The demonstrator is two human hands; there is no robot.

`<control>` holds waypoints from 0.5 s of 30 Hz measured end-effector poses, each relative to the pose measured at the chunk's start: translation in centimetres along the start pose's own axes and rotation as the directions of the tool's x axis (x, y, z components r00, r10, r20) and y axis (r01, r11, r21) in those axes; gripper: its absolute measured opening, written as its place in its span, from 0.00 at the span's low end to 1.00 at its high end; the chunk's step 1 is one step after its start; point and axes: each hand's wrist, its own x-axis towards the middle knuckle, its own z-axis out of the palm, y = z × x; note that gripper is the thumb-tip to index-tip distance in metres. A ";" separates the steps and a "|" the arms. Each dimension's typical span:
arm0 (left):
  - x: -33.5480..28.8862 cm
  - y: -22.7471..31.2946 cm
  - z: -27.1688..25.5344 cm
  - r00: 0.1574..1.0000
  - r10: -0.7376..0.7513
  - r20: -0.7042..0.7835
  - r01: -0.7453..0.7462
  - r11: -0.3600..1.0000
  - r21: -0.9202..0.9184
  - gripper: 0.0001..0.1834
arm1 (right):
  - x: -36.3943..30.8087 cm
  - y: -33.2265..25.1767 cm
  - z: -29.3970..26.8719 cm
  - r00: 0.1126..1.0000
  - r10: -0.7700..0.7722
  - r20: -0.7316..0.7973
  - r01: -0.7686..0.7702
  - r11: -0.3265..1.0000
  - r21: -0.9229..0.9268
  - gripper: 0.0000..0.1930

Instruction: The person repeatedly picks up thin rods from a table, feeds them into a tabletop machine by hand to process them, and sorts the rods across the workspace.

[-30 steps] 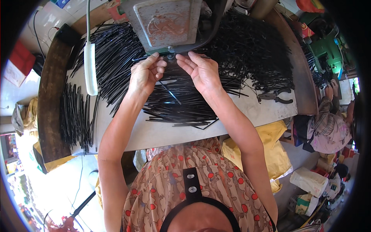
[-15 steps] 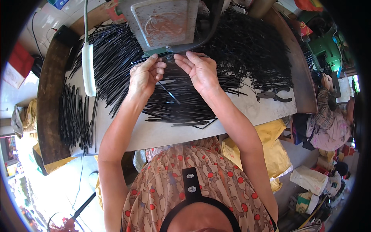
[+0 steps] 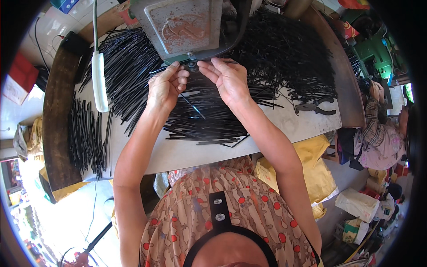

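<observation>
Under the head of a grey-green machine (image 3: 184, 26) with worn paint, my two hands are close together. My left hand (image 3: 167, 86) is pinched closed on a thin black strip (image 3: 157, 70), whose end sticks out to the left. My right hand (image 3: 227, 80) pinches a black strip too, its end showing just past the fingertips. Whether both hold one and the same strip is hidden at the machine's small metal tip (image 3: 191, 64). A glossy single strip (image 3: 193, 107) slants below my left hand; I cannot tell if it touches the hand.
Heaps of black strips (image 3: 129, 66) cover much of the pale table (image 3: 147, 158), with a tangled pile (image 3: 289, 49) at the right. Pliers (image 3: 316, 107) lie near the right edge. A white lamp (image 3: 99, 82) hangs at left. Another person (image 3: 382, 138) sits far right.
Both hands stay at the machine's tip in nearly the same pinch. The whole view has shifted slightly; the strips on the table look unchanged.
</observation>
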 end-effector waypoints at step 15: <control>0.4 -0.5 0.4 0.999 -0.041 0.001 0.041 0.999 0.027 0.09 | 0.1 -0.1 -0.9 0.999 -0.041 0.018 0.041 0.998 0.047 0.05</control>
